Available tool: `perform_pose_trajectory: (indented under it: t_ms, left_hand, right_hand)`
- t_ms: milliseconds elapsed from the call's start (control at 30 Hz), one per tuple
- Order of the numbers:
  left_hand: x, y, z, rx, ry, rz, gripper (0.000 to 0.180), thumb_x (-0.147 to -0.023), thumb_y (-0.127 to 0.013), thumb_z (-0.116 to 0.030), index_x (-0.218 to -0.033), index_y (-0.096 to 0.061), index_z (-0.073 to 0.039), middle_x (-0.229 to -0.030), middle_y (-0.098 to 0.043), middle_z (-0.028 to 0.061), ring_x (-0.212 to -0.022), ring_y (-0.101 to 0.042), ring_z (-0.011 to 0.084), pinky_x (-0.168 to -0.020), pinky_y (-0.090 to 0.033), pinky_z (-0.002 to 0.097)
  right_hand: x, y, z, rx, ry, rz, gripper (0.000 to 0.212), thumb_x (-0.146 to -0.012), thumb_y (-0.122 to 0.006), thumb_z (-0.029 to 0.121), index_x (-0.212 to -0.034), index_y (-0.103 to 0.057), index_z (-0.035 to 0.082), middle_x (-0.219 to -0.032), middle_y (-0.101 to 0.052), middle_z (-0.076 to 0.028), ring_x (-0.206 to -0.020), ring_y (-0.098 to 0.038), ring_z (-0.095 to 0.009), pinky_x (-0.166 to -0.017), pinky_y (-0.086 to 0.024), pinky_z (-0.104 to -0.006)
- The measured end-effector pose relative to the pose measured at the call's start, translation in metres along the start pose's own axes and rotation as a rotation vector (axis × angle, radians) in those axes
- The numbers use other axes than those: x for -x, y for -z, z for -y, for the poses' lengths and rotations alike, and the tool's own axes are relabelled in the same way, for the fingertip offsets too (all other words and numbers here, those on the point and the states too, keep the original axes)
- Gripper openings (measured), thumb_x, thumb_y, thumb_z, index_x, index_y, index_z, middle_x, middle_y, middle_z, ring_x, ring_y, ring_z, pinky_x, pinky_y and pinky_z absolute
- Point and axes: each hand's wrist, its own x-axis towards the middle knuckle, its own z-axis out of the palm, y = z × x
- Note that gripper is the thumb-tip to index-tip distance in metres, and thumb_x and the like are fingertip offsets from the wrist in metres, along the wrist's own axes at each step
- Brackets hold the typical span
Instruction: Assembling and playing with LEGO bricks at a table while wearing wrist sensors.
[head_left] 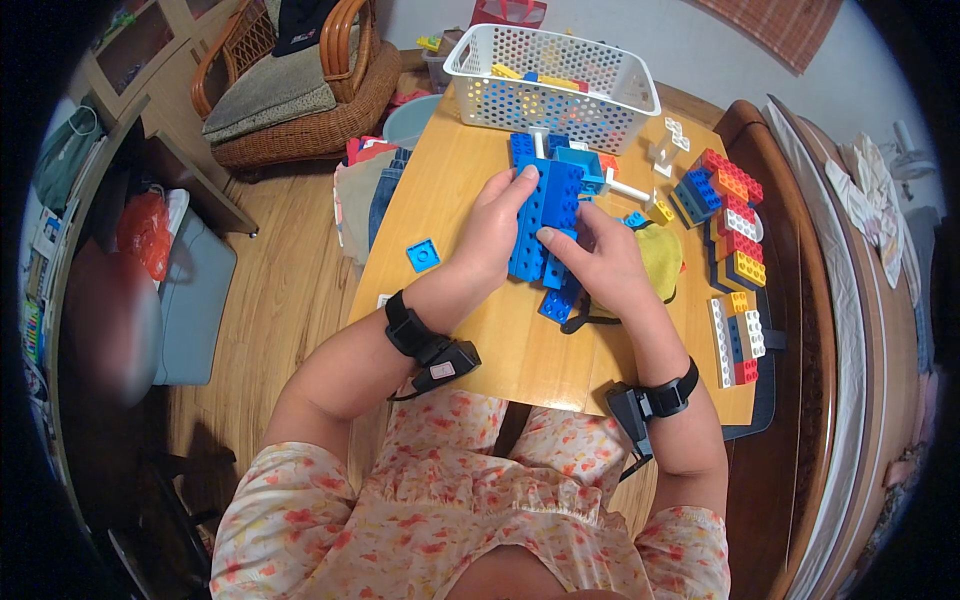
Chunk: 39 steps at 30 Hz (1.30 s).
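Both hands hold a blue building-brick assembly (548, 215) above the wooden table. My left hand (490, 225) is closed round its left side, the thumb lying along the upper left edge. From the right, my right hand (603, 258) grips its lower right part, with the thumb on the front face. Just below the assembly, a blue studded brick (560, 300) lies on the table. Beyond the hands are a light blue box-shaped piece (579, 166) and a white rod-like piece (627, 189). A small square blue piece (423, 255) rests left of my left hand.
A white perforated basket (550, 95) of bricks stands at the table's far edge. Multicoloured brick stacks (738, 225) line the right side, with a striped brick block (737, 338) nearer. A yellow-green cloth item (660, 262) lies beside my right hand. A wicker armchair (300, 125) stands far left.
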Motion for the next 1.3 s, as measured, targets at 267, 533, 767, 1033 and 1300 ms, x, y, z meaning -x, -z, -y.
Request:
perform_pose_trajectory:
  t_ms: [267,533,767,1033,1300]
  left_hand:
    - [-0.0017,0.0008,0.0023,-0.002,0.005,-0.038,0.033,-0.101,-0.05,-0.034,-0.113,-0.057,-0.004,-0.103,-0.068,0.0089,-0.09,-0.068,0.0165,-0.082,-0.054,0.0325]
    - [-0.0008,0.0012,0.0011,0.012,0.0,-0.014,0.038,-0.101,-0.051,-0.034,-0.121,-0.052,-0.001,-0.104,-0.065,0.0095,-0.089,-0.067,0.0171,-0.078,-0.055,0.0323]
    - [-0.0004,0.0006,0.001,-0.007,-0.011,-0.023,0.037,-0.101,-0.05,-0.034,-0.119,-0.053,-0.001,-0.104,-0.066,0.0093,-0.089,-0.067,0.017,-0.077,-0.055,0.0318]
    - [-0.002,0.0039,0.003,0.008,0.005,0.005,0.035,-0.102,-0.049,-0.034,-0.115,-0.058,-0.003,-0.104,-0.068,0.0093,-0.091,-0.068,0.0173,-0.083,-0.054,0.0329]
    - [0.0001,0.0029,0.0013,0.005,0.015,0.003,0.036,-0.102,-0.048,-0.034,-0.116,-0.058,-0.003,-0.104,-0.068,0.0093,-0.091,-0.068,0.0169,-0.082,-0.054,0.0323]
  right_hand:
    - [-0.001,-0.002,-0.0041,-0.011,0.012,0.006,0.042,-0.082,-0.074,0.04,-0.085,-0.059,0.0,-0.069,-0.06,-0.01,-0.061,-0.057,-0.02,-0.057,-0.046,-0.034]
    - [-0.0013,-0.0027,-0.0057,0.001,0.01,0.016,0.043,-0.082,-0.074,0.041,-0.086,-0.059,0.001,-0.07,-0.06,-0.011,-0.061,-0.058,-0.021,-0.058,-0.046,-0.0343]
    - [-0.0002,-0.0008,-0.0014,0.036,-0.01,0.027,0.042,-0.082,-0.074,0.041,-0.088,-0.06,0.001,-0.07,-0.06,-0.01,-0.062,-0.058,-0.021,-0.058,-0.046,-0.034]
    - [0.0009,-0.0008,0.0028,0.018,-0.017,0.022,0.041,-0.082,-0.074,0.039,-0.089,-0.061,0.001,-0.071,-0.062,-0.01,-0.062,-0.058,-0.019,-0.058,-0.046,-0.0329]
    - [-0.0007,-0.0057,-0.0071,-0.052,0.023,-0.001,0.038,-0.082,-0.076,0.035,-0.089,-0.062,0.001,-0.071,-0.062,-0.008,-0.061,-0.057,-0.016,-0.058,-0.046,-0.0307]
